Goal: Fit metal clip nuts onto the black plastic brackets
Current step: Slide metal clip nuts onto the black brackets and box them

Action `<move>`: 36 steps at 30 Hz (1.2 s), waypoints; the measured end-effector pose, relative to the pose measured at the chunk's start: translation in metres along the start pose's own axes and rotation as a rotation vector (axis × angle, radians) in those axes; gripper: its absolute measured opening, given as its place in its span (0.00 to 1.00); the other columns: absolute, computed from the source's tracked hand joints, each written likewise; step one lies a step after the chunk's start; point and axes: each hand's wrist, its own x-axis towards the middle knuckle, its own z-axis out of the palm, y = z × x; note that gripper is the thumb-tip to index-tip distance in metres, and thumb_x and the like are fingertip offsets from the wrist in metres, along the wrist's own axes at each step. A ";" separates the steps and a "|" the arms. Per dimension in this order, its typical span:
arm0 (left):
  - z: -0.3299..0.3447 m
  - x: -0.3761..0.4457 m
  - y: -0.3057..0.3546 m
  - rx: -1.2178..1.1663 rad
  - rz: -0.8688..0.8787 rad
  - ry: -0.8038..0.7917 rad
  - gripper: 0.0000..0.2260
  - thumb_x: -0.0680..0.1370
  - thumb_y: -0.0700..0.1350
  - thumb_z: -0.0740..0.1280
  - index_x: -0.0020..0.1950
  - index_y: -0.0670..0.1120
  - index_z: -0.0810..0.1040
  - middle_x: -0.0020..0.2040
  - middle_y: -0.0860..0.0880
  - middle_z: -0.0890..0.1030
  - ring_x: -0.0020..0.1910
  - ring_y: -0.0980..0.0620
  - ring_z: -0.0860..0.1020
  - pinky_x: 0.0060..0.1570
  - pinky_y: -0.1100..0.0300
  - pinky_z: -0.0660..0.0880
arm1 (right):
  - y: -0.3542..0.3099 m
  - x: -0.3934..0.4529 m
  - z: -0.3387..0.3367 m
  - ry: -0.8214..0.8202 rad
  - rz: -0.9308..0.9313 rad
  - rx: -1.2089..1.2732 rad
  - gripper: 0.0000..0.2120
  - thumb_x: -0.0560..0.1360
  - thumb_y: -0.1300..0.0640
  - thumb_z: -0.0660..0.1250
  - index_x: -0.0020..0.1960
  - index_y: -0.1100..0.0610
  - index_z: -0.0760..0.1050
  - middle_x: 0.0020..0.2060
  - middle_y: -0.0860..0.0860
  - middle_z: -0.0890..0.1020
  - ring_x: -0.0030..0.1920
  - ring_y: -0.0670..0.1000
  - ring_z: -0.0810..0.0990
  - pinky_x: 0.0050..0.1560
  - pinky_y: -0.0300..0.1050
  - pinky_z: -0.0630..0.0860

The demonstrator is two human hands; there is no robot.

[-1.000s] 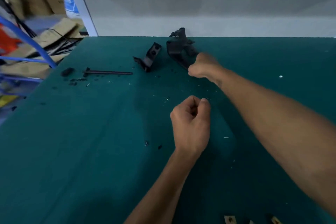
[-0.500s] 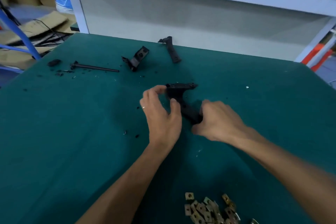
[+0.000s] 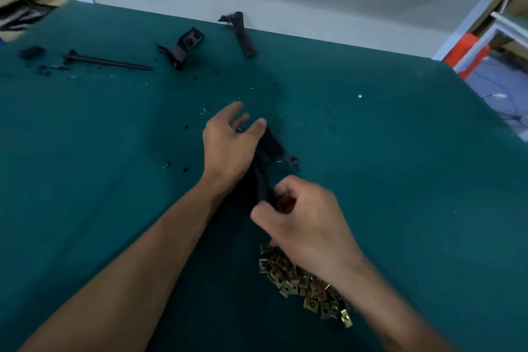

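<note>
A long black plastic bracket (image 3: 271, 151) lies across the middle of the green table, held between both hands. My right hand (image 3: 303, 217) grips its near end with closed fingers. My left hand (image 3: 228, 143) rests against its far end, thumb on the bracket and the other fingers spread apart. A heap of several brass-coloured metal clip nuts (image 3: 300, 280) lies close to me, partly hidden under my right wrist. Two more black brackets, one angled (image 3: 184, 47) and one straight (image 3: 243, 34), lie at the far side of the table.
A thin black rod (image 3: 108, 61) and a small black lump (image 3: 31, 52) lie at the far left among black crumbs. The table (image 3: 85, 166) ends at a white wall behind and drops off at the right. Cardboard lies beyond the left corner.
My right hand fetched a bracket from the far edge and drew it toward me. Both hands now hold it nearer the clip nuts, and the view has tilted down.
</note>
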 end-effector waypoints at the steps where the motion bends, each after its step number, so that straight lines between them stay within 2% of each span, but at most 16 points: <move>1: -0.001 0.000 0.000 -0.073 -0.005 -0.014 0.15 0.75 0.46 0.73 0.62 0.47 0.82 0.59 0.53 0.83 0.57 0.60 0.81 0.60 0.59 0.78 | 0.000 -0.005 0.004 0.031 -0.012 0.046 0.14 0.65 0.41 0.67 0.39 0.51 0.76 0.31 0.50 0.82 0.29 0.52 0.83 0.28 0.54 0.77; 3: 0.000 -0.002 0.002 -0.216 0.001 -0.039 0.13 0.76 0.41 0.73 0.61 0.43 0.84 0.55 0.50 0.86 0.56 0.56 0.83 0.57 0.62 0.78 | 0.000 -0.010 0.009 0.147 -0.058 0.131 0.13 0.67 0.42 0.69 0.42 0.51 0.76 0.32 0.50 0.81 0.30 0.53 0.82 0.29 0.53 0.77; 5: 0.004 -0.004 0.005 -0.408 -0.089 -0.060 0.12 0.78 0.39 0.72 0.61 0.39 0.82 0.56 0.44 0.85 0.56 0.49 0.83 0.59 0.58 0.78 | 0.003 -0.011 0.010 0.281 -0.133 0.106 0.10 0.69 0.44 0.72 0.46 0.48 0.77 0.34 0.48 0.80 0.34 0.49 0.81 0.34 0.49 0.78; 7: 0.007 -0.006 0.009 -0.576 -0.243 -0.099 0.12 0.80 0.37 0.69 0.62 0.34 0.78 0.57 0.41 0.84 0.55 0.46 0.82 0.57 0.57 0.79 | 0.007 -0.013 0.011 0.312 -0.183 0.026 0.11 0.72 0.45 0.74 0.51 0.48 0.79 0.38 0.45 0.80 0.39 0.47 0.80 0.39 0.45 0.78; 9: 0.007 -0.010 0.014 -0.711 -0.333 -0.244 0.13 0.82 0.37 0.65 0.61 0.29 0.74 0.55 0.33 0.81 0.53 0.40 0.82 0.51 0.53 0.81 | 0.012 -0.016 0.011 0.272 -0.249 -0.017 0.15 0.74 0.45 0.75 0.56 0.51 0.81 0.42 0.43 0.80 0.41 0.45 0.80 0.41 0.42 0.78; 10: 0.007 -0.014 0.017 -0.755 -0.360 -0.340 0.12 0.82 0.38 0.64 0.59 0.29 0.74 0.56 0.31 0.80 0.53 0.37 0.82 0.48 0.51 0.81 | 0.016 -0.018 0.011 0.245 -0.314 -0.022 0.15 0.75 0.47 0.75 0.58 0.53 0.82 0.45 0.43 0.80 0.42 0.45 0.80 0.41 0.40 0.78; 12: 0.008 -0.022 0.020 -0.795 -0.403 -0.510 0.05 0.82 0.39 0.62 0.51 0.38 0.75 0.54 0.35 0.83 0.49 0.39 0.84 0.43 0.50 0.82 | 0.025 -0.022 0.007 0.192 -0.500 -0.018 0.13 0.77 0.56 0.75 0.60 0.58 0.83 0.50 0.45 0.80 0.42 0.44 0.79 0.43 0.37 0.77; 15: 0.014 -0.031 0.018 -0.790 -0.406 -0.633 0.03 0.82 0.38 0.61 0.48 0.42 0.71 0.50 0.36 0.84 0.42 0.39 0.85 0.41 0.48 0.82 | 0.047 -0.029 -0.013 0.254 -0.658 0.010 0.07 0.76 0.67 0.71 0.53 0.62 0.85 0.44 0.48 0.83 0.42 0.44 0.80 0.44 0.37 0.75; 18: 0.016 -0.029 0.013 -0.657 -0.339 -0.605 0.06 0.83 0.35 0.60 0.46 0.41 0.71 0.48 0.36 0.84 0.42 0.40 0.84 0.47 0.46 0.83 | 0.076 -0.035 -0.038 0.321 -0.532 0.010 0.07 0.75 0.65 0.70 0.48 0.58 0.85 0.38 0.46 0.82 0.38 0.47 0.81 0.39 0.38 0.74; 22: 0.015 -0.019 0.014 -0.495 -0.272 -0.482 0.07 0.82 0.35 0.63 0.44 0.40 0.74 0.48 0.35 0.81 0.46 0.42 0.81 0.57 0.47 0.78 | 0.094 -0.039 -0.045 0.141 -0.349 -0.104 0.06 0.75 0.59 0.76 0.51 0.53 0.85 0.46 0.43 0.82 0.49 0.50 0.82 0.47 0.43 0.76; 24: 0.013 -0.015 0.017 -0.382 -0.211 -0.451 0.07 0.81 0.36 0.65 0.43 0.40 0.75 0.42 0.40 0.78 0.38 0.51 0.78 0.48 0.61 0.78 | 0.091 -0.039 -0.044 0.115 -0.316 -0.129 0.06 0.74 0.56 0.76 0.51 0.50 0.85 0.47 0.42 0.81 0.50 0.49 0.81 0.47 0.44 0.76; 26: 0.012 -0.015 0.019 -0.327 -0.190 -0.459 0.07 0.81 0.37 0.65 0.43 0.40 0.76 0.38 0.45 0.76 0.32 0.57 0.76 0.41 0.68 0.75 | 0.084 -0.037 -0.046 0.059 -0.305 -0.156 0.05 0.73 0.55 0.77 0.47 0.46 0.83 0.46 0.42 0.80 0.48 0.48 0.80 0.45 0.45 0.75; 29: 0.012 -0.017 0.021 -0.318 -0.189 -0.463 0.07 0.81 0.37 0.66 0.43 0.40 0.76 0.38 0.45 0.76 0.32 0.59 0.76 0.40 0.69 0.75 | 0.075 -0.032 -0.049 -0.011 -0.318 -0.330 0.09 0.74 0.54 0.75 0.43 0.43 0.77 0.44 0.41 0.77 0.45 0.45 0.78 0.39 0.46 0.75; 32: 0.013 -0.018 0.020 -0.334 -0.166 -0.440 0.07 0.80 0.37 0.67 0.42 0.39 0.76 0.37 0.45 0.76 0.31 0.60 0.75 0.39 0.69 0.75 | 0.070 -0.028 -0.050 -0.088 -0.331 -0.414 0.10 0.75 0.54 0.73 0.42 0.44 0.73 0.43 0.39 0.76 0.44 0.43 0.77 0.38 0.40 0.72; 34: 0.014 -0.016 0.019 -0.358 -0.163 -0.406 0.08 0.80 0.36 0.67 0.41 0.40 0.75 0.36 0.46 0.77 0.31 0.60 0.76 0.38 0.69 0.75 | 0.070 -0.023 -0.053 -0.133 -0.312 -0.302 0.10 0.75 0.56 0.74 0.42 0.44 0.75 0.41 0.40 0.79 0.43 0.44 0.79 0.38 0.36 0.71; 36: 0.014 -0.014 0.017 -0.399 -0.166 -0.364 0.09 0.79 0.36 0.68 0.40 0.41 0.75 0.33 0.49 0.78 0.30 0.60 0.76 0.38 0.69 0.75 | 0.069 -0.015 -0.055 -0.121 -0.261 -0.033 0.09 0.75 0.59 0.75 0.43 0.47 0.79 0.39 0.44 0.82 0.40 0.46 0.80 0.41 0.36 0.74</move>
